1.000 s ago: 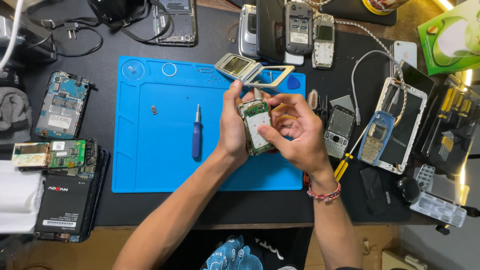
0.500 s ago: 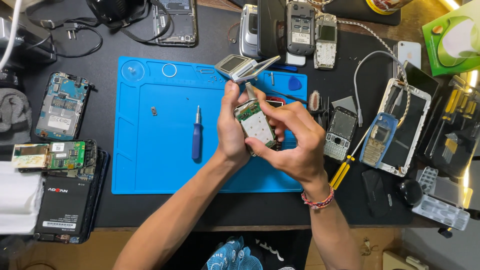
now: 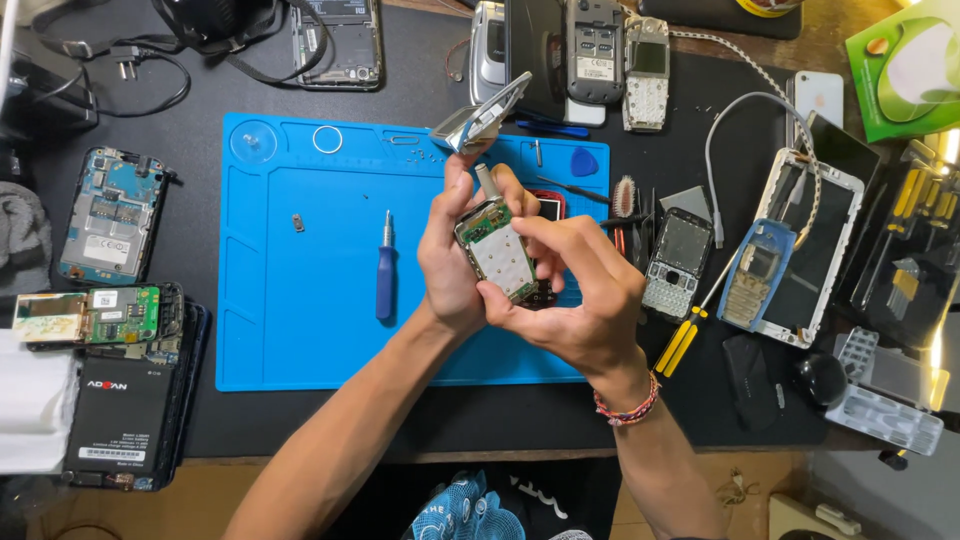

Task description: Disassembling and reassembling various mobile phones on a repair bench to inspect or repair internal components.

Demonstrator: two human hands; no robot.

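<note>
From the head view, you hold the stripped phone board (image 3: 497, 252) above the blue mat (image 3: 300, 300), your left hand (image 3: 450, 265) closed round its left edge and your right hand (image 3: 580, 300) pinching its lower end. The casing is already off; the silver flip lid (image 3: 482, 118) remains attached. Since half a second ago, you've tilted the board more upright, and the lid has swung narrower.

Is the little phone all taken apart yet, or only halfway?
About halfway, it seems. Done: the silver flip-phone shell is open and the green circuit board bared. In hand: the left hand and right hand both grip that board. Left: the blue-handled screwdriver lies unused on the blue silicone mat.
</note>
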